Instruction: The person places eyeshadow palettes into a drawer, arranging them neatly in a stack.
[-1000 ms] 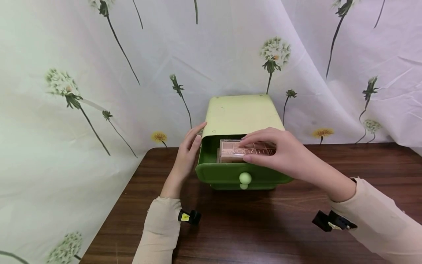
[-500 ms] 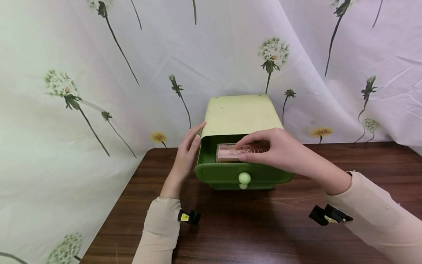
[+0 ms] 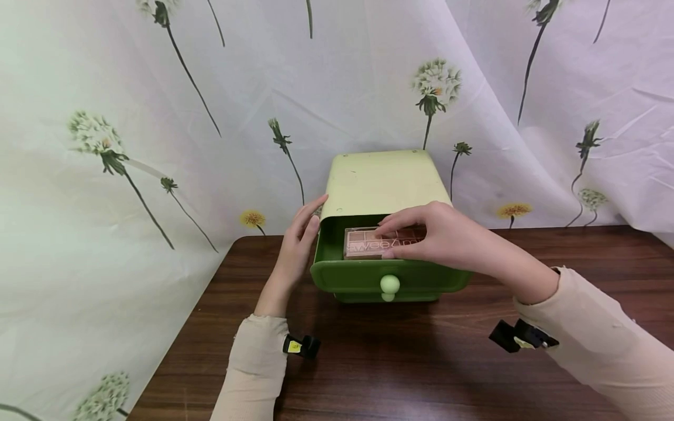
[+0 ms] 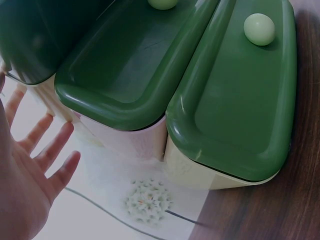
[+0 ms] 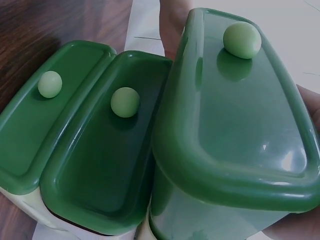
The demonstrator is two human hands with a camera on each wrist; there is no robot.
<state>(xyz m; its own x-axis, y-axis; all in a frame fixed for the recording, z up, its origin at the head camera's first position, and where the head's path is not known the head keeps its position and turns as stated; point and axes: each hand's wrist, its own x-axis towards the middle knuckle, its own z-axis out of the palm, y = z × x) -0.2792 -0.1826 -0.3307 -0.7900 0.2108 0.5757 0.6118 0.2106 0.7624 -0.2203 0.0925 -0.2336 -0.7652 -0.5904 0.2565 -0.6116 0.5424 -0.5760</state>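
A small cabinet (image 3: pixel 384 184) with a pale cream shell stands on the table, its green top drawer (image 3: pixel 347 277) pulled out. Inside the drawer lies a clear-lidded eyeshadow palette (image 3: pixel 362 243) with pinkish pans and lettering. My right hand (image 3: pixel 450 242) reaches over the drawer front and pinches the palette between thumb and fingers, covering its right part. My left hand (image 3: pixel 296 248) rests along the cabinet's left side, fingers extended; the left wrist view shows this hand (image 4: pixel 22 185) with spread fingers beside the cabinet. In the right wrist view, the drawer front (image 5: pixel 250 115) hides most of the right hand.
Two lower drawers with round knobs sit below, the middle drawer (image 5: pixel 100 165) and the bottom drawer (image 5: pixel 35 130), both pushed in. The dark wooden table (image 3: pixel 400 362) extends in front. A white dandelion-print cloth (image 3: pixel 221 175) hangs behind the cabinet.
My right hand has lowered the palette slightly and moved it left, deeper into the drawer. The left hand stays at the cabinet's side.
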